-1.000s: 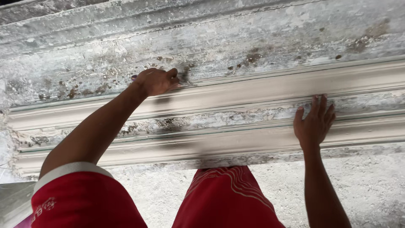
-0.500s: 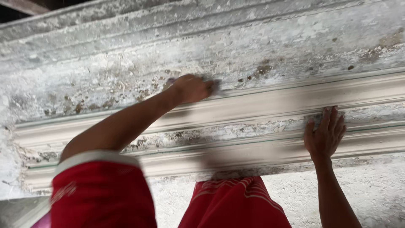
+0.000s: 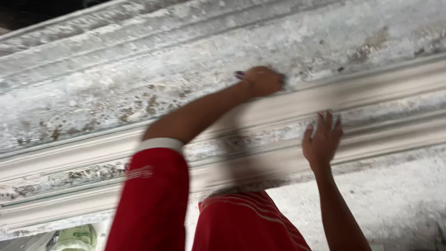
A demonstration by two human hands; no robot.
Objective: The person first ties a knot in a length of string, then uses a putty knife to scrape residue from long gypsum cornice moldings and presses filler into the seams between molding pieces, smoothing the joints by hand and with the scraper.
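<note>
Big plaster cornice moulding (image 3: 371, 90) runs L-R across the whole view, stepped profile w/ several ridges. The band the hands are on looks smooth and even, pale beige; the flat face above the left hand (image 3: 264, 81) is rough, blotchy grey-white w/ brown patches (image 3: 139, 109), so by my read that part isn't finished. Lower ridge (image 3: 69, 211), down-left of both hands, also patchy w/ dark specks; judging by that, smoothing is maybe partway, mid band done-ish near the hands, upper face + far-left ends left. Rough wall/floor surface (image 3: 395, 200) below the right hand (image 3: 322, 142), unworked as far as I can see. Red sleeve (image 3: 153, 200) w/ white cuff on the left arm, red shorts (image 3: 241, 223) below. Left hand: closed into a fist, pressed on the top edge of the smooth band, gripping sth small; a dark tip (image 3: 239, 74) pokes out on its left side, can't tell what tool, too blurred. Right hand: open, fingers spread, palm flat against the ridge just below the smooth band, holding nothing. Green-white container (image 3: 74, 238) at bottom-left corner, well apart from both hands.
</note>
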